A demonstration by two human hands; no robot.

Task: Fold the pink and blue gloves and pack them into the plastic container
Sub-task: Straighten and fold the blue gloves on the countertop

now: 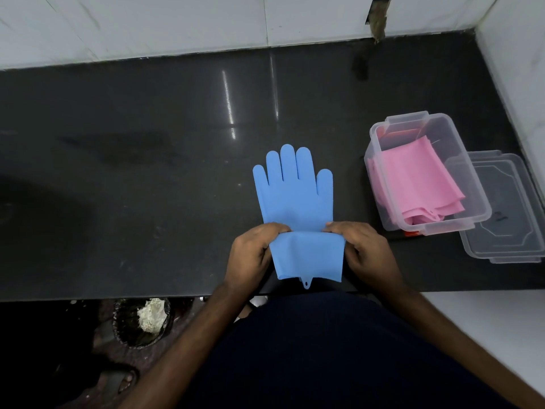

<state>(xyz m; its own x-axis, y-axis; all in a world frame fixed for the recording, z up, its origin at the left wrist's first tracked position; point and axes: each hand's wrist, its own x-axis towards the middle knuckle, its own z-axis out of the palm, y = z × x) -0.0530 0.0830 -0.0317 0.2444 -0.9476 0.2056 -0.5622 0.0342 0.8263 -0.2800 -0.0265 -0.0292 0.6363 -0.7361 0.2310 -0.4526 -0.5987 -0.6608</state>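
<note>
My left hand (250,252): it pinches the left edge of the blue glove (296,199) at the crease, thumb and fingers curled round the material.
My right hand (364,250): it pinches the right edge at the same crease, fingers curled in the same way.
Blue glove: it lies flat on the counter (147,172) between my two hands. The cuff half is nearest my body, and the five glove fingers point straight away from me.
Long axis: it runs from my body outward, square to the line between my hands, so both hands sit equally near the fold line.
Fold in hand: I judge the cuff is being brought over toward the palm. The glove is not yet folded small enough for packing.
Hanging tab: a small loop shows at the cuff edge closest to me.
Plastic container (424,172): it stands open beyond and to the right of my right hand, nearer that hand than the left.
Pink gloves (413,184): they lie folded inside the container, already packed.
Lid (507,225): it lies off the container, touching its right side.
Counter: dark, polished, with light streaks reflected ahead of my hands.
Room: a pale tiled wall runs along the far side and the right.
</note>
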